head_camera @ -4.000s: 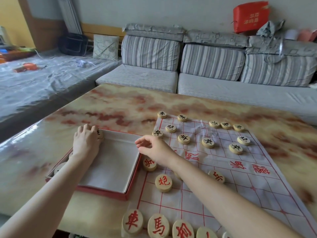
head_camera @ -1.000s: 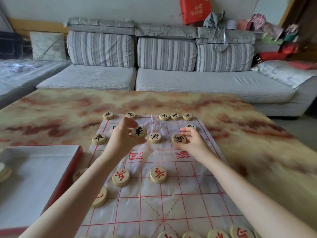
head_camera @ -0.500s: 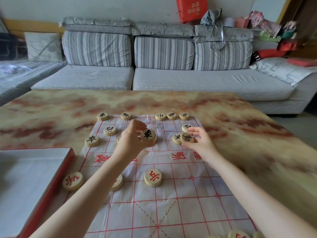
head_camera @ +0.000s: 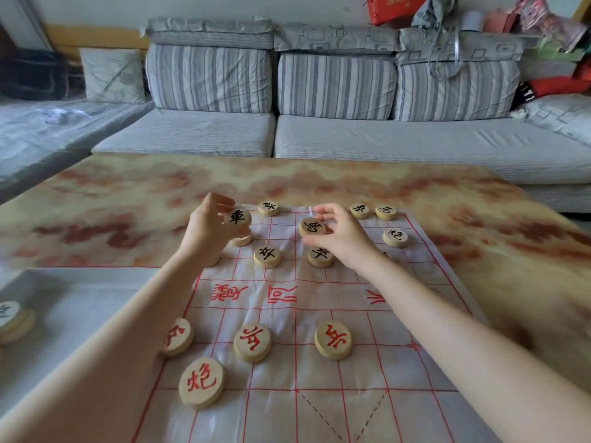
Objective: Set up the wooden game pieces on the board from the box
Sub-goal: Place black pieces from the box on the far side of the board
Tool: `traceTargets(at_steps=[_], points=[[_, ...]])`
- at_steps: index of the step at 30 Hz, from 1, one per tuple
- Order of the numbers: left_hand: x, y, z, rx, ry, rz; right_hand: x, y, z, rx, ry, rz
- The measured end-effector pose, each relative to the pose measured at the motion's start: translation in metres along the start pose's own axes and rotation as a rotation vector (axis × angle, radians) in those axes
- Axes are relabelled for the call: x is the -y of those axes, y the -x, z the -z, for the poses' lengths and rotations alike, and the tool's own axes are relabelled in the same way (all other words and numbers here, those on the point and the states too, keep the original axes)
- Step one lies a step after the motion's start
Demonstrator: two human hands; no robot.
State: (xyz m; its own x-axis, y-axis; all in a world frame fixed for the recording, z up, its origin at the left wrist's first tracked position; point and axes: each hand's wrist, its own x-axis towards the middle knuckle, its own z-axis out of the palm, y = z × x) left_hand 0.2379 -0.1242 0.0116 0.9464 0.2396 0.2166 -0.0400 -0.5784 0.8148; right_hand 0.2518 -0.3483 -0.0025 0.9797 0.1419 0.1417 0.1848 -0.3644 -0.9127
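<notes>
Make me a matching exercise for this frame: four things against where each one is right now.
Things:
1. black chariot piece
2. black cannon piece
3. red cannon piece
4. box

Places:
A. flat on the board, near left
B. on the table, left of the board
C. pinched in the left hand
D. flat on the board, far right

Pairs: 1-C, 2-D, 3-A, 4-B.

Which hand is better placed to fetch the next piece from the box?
Probably the left hand: the box lies left of the board, on its side. The right hand would have to cross the board. Each holds a piece now: the 車 piece, the 馬 piece.
</notes>
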Motion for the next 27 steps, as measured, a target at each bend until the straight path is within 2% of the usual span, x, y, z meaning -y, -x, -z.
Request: traceTargets(at_steps=[6,14,22,27], points=[[0.014,-0.004,0.010,-0.004,0.025,-0.001,0.019,-0.063,-0.054,0.051,0.141,0.052],[0.019,-0.011,0.017,0.001,0.006,-0.001,0.003,-0.134,-0.115,0.010,0.448,0.018],[0.028,-0.012,0.023,0.010,-0.013,-0.002,0.001,-0.144,-0.130,-0.019,0.563,0.060],[0.032,-0.009,0.027,0.005,-0.024,0.007,-0.004,-0.142,-0.137,-0.010,0.609,-0.011]])
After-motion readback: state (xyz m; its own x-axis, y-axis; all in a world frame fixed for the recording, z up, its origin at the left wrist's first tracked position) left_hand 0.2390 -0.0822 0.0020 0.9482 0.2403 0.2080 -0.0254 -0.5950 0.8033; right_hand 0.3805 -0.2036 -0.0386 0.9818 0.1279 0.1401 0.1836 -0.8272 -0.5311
